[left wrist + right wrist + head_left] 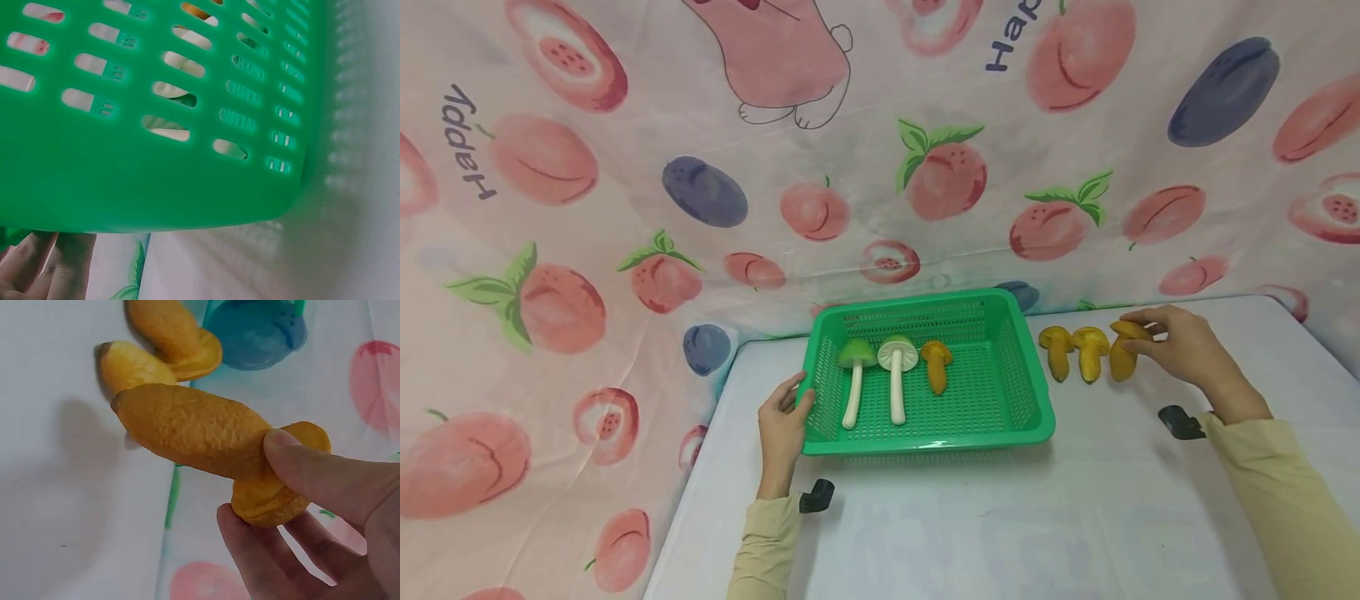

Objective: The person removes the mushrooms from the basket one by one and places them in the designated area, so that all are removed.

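Note:
My right hand (1183, 346) pinches a yellow-brown toy mushroom (194, 431) by its cap, thumb on one side and fingers on the other. In the right wrist view its thick stem points left. Beside it, two similar yellow mushrooms, a left one (1057, 352) and a right one (1091, 353), lie on the table. My left hand (784, 429) grips the left rim of a green plastic basket (925, 446). Inside lie two green-capped mushrooms with white stems, one at left (854, 383) and one in the middle (897, 379), plus a smaller yellow-brown mushroom (937, 367).
A white-covered table (970, 533) carries everything. Behind it and at the left hangs a pink cloth (865, 158) printed with fruit, close to the basket's back rim. Black wrist devices, one at the left (817, 497) and one at the right (1181, 422), jut from the sleeves.

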Demonstrator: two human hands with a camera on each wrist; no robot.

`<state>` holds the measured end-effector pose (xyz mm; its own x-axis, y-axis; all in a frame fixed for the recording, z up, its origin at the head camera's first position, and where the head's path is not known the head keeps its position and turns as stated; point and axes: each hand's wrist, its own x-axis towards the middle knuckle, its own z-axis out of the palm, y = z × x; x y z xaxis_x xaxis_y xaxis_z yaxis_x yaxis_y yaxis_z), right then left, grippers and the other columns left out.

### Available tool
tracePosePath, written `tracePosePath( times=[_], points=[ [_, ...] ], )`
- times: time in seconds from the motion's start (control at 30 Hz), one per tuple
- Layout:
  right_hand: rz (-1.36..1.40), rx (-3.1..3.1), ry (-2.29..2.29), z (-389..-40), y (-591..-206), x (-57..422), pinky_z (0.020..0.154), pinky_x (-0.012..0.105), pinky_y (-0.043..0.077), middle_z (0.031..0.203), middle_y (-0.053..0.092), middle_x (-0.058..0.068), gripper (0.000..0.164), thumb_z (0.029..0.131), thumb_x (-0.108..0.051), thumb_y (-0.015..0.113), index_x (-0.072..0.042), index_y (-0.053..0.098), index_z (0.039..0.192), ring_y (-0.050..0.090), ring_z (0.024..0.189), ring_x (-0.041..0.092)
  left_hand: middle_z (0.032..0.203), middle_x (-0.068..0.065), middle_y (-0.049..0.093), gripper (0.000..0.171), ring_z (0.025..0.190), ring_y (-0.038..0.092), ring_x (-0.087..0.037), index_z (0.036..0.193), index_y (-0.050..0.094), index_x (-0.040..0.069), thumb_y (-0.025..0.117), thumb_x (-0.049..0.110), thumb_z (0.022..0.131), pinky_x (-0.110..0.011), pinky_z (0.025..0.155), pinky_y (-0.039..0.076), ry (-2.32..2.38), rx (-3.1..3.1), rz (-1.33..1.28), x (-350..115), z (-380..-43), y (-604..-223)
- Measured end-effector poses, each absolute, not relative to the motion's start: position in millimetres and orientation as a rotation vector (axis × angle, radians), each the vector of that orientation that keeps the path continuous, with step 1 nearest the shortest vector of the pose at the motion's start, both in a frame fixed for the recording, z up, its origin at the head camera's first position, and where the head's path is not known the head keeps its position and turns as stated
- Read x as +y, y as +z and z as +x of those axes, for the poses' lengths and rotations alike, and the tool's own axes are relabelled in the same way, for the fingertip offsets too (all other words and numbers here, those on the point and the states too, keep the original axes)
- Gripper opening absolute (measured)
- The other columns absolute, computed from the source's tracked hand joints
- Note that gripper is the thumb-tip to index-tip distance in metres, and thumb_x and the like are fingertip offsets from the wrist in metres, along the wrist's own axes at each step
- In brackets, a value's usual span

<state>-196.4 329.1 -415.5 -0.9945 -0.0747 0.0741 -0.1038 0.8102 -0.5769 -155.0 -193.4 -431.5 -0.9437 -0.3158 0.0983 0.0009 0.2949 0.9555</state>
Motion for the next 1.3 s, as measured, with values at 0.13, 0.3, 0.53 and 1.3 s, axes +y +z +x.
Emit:
tracePosePath(
  times=[0.13,0.3,0.53,1.3],
  points=[
    [0.114,-2.984,0.946,-199,-422,332,0.082,0.062,0.049,0.121,0.059,0.033,0.045,0.092,-0.016,0.072,0.007,0.059,0.128,0.053,0.11,0.052,0.119,-0.026,0.067,0.038,0.108,0.067,-0.037,0.134,0.061,0.003,0.064,0.01,0.097,-0.014,0.073,0.051,-1.694,-2.289,0.288,-201,-164,-450],
    [0.095,-3.0,0.957,-202,-432,335,0.083,0.061,0.048,0.121,0.058,0.034,0.045,0.093,-0.015,0.071,0.008,0.058,0.129,0.051,0.111,0.052,0.117,-0.022,0.069,0.036,0.104,0.069,-0.031,0.131,0.064,0.008,0.067,0.014,0.096,-0.015,0.073,0.052,-1.687,-2.275,0.286,-204,-167,-458],
    [0.044,-2.988,0.97,-205,-446,338,0.084,0.062,0.048,0.122,0.054,0.034,0.043,0.094,-0.012,0.068,0.008,0.056,0.13,0.05,0.11,0.052,0.116,-0.021,0.07,0.035,0.102,0.07,-0.028,0.13,0.065,0.009,0.066,0.013,0.096,-0.015,0.074,0.052,-1.676,-2.281,0.29,-204,-166,-457],
    [-0.057,-2.966,0.936,-220,-468,339,0.086,0.063,0.047,0.121,0.051,0.037,0.038,0.096,-0.005,0.063,0.011,0.055,0.129,0.05,0.107,0.053,0.12,-0.03,0.065,0.038,0.108,0.066,-0.041,0.133,0.06,-0.003,0.063,0.005,0.096,-0.014,0.073,0.051,-1.693,-2.304,0.29,-189,-152,-424]
  ],
)
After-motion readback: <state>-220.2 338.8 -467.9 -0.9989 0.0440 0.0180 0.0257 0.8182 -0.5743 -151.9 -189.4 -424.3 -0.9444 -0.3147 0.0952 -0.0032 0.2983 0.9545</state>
